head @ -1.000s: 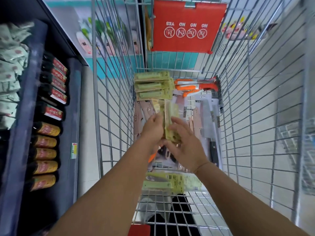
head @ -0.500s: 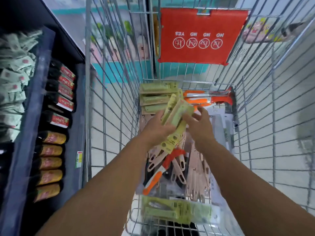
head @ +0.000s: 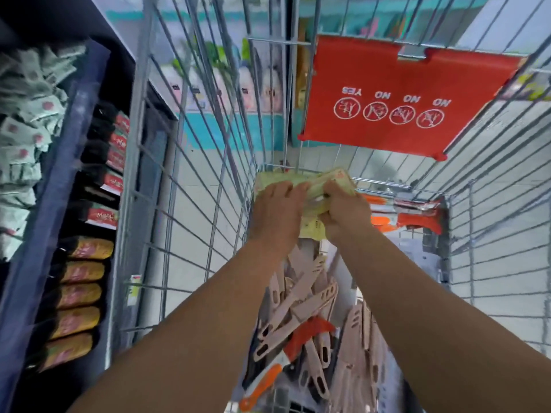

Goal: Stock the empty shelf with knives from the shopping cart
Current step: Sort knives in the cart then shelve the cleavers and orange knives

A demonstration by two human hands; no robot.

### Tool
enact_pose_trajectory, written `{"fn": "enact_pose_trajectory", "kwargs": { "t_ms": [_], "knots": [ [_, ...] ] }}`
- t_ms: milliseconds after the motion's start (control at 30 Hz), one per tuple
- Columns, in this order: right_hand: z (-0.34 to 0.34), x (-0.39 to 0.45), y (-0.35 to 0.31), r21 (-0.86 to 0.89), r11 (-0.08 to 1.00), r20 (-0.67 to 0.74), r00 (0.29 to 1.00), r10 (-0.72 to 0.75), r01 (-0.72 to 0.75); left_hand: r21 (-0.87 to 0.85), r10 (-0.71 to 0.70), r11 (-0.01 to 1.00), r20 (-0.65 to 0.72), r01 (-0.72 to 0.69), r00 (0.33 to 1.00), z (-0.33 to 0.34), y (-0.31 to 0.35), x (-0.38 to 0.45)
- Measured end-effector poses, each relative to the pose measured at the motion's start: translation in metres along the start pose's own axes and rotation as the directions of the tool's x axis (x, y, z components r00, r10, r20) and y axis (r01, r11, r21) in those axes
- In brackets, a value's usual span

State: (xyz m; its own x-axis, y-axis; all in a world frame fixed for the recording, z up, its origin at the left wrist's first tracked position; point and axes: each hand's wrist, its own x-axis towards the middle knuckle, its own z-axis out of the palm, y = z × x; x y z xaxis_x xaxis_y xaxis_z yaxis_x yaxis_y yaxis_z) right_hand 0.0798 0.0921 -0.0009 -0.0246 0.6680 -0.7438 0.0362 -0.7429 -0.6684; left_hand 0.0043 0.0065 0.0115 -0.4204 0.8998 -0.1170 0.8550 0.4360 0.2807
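Both hands (head: 310,213) (fingers curled) grip green knife packs (head: 316,189) between them.

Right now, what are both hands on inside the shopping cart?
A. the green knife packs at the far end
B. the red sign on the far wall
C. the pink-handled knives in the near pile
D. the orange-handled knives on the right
A: the left hand and right hand both grip the green knife packs at the cart's far end, with the pink-handled knives lying untouched nearer the camera.
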Motion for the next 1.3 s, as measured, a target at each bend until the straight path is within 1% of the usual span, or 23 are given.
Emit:
{"fn": "enact_pose_trajectory", "kwargs": {
  "t_ms": [67,133,167,233,300,333,400,433,467,533,600,667,700,767,833,933,1000,1133,1233,1300],
  "knots": [
    [0.013,-0.001,-0.002,0.044,0.998,-0.033,0.999,0.038,-0.037,0.077,0.014,0.997,-0.031,-0.012,0.999,0.003,-0.007,0.009],
    [0.024,-0.001,-0.006,0.119,0.990,-0.047,0.995,0.088,-0.082,0.101,0.031,0.995,-0.046,-0.026,0.998,0.003,-0.010,0.017],
    [0.029,-0.002,-0.008,0.128,0.987,-0.051,0.993,0.107,-0.100,0.121,0.034,0.992,-0.036,-0.029,0.999,0.003,-0.011,0.020],
    [0.032,-0.001,-0.009,0.011,0.994,-0.043,0.993,0.108,-0.107,0.181,0.011,0.983,0.016,-0.014,1.000,0.005,-0.016,0.024],
    [0.032,-0.002,-0.007,-0.224,0.971,-0.036,0.997,0.073,-0.079,0.243,-0.019,0.970,0.087,-0.003,0.996,0.008,-0.023,0.027],
    [0.029,-0.001,-0.003,-0.344,0.938,-0.055,0.998,0.021,-0.039,0.261,-0.020,0.965,0.108,-0.009,0.994,0.010,-0.026,0.028],
    [0.019,0.000,0.005,-0.515,0.854,-0.086,0.987,-0.138,0.075,0.243,-0.017,0.970,0.118,-0.012,0.993,0.014,-0.027,0.028],
    [0.014,-0.001,0.009,-0.577,0.801,-0.053,0.972,-0.228,0.157,0.217,-0.021,0.976,0.127,-0.007,0.992,0.015,-0.026,0.027],
    [0.008,-0.002,0.013,-0.653,0.718,0.025,0.954,-0.300,0.243,0.193,-0.024,0.981,0.145,-0.005,0.989,0.017,-0.024,0.025],
    [0.000,-0.002,0.021,-0.783,0.526,0.177,0.930,-0.323,0.332,0.198,-0.019,0.980,0.186,-0.018,0.982,0.021,-0.022,0.020],
    [-0.006,-0.001,0.025,-0.855,0.374,0.250,0.918,-0.309,0.359,0.257,-0.031,0.966,0.205,-0.023,0.978,0.023,-0.023,0.014],
    [-0.009,0.000,0.029,-0.877,0.266,0.311,0.894,-0.324,0.401,0.281,-0.041,0.960,0.197,-0.017,0.980,0.023,-0.024,0.012],
    [-0.009,0.000,0.030,-0.876,0.230,0.338,0.879,-0.336,0.424,0.268,-0.034,0.963,0.191,-0.019,0.981,0.021,-0.024,0.012],
    [-0.012,-0.002,0.031,-0.868,0.195,0.371,0.858,-0.356,0.456,0.223,0.001,0.974,0.196,-0.045,0.981,0.022,-0.023,0.009],
    [-0.016,-0.004,0.034,-0.876,0.152,0.388,0.856,-0.343,0.458,0.198,0.023,0.978,0.240,-0.072,0.970,0.025,-0.022,0.001],
    [-0.023,-0.008,0.040,-0.901,0.068,0.398,0.879,-0.261,0.428,0.198,-0.004,0.978,0.356,-0.071,0.935,0.034,-0.023,-0.012],
    [-0.027,-0.008,0.042,-0.906,0.046,0.403,0.889,-0.217,0.422,0.196,-0.037,0.980,0.388,-0.043,0.921,0.039,-0.024,-0.015],
    [-0.033,-0.004,0.040,-0.893,0.024,0.438,0.880,-0.182,0.450,0.167,-0.064,0.986,0.398,-0.003,0.915,0.040,-0.022,-0.017],
    [-0.040,-0.009,0.040,-0.869,0.062,0.468,0.855,-0.223,0.491,0.121,-0.065,0.992,0.365,0.022,0.929,0.034,-0.018,-0.027],
    [-0.046,-0.017,0.044,-0.833,0.088,0.502,0.812,-0.298,0.547,0.064,-0.073,0.996,0.304,0.056,0.950,0.031,-0.011,-0.042]
  ]
}}
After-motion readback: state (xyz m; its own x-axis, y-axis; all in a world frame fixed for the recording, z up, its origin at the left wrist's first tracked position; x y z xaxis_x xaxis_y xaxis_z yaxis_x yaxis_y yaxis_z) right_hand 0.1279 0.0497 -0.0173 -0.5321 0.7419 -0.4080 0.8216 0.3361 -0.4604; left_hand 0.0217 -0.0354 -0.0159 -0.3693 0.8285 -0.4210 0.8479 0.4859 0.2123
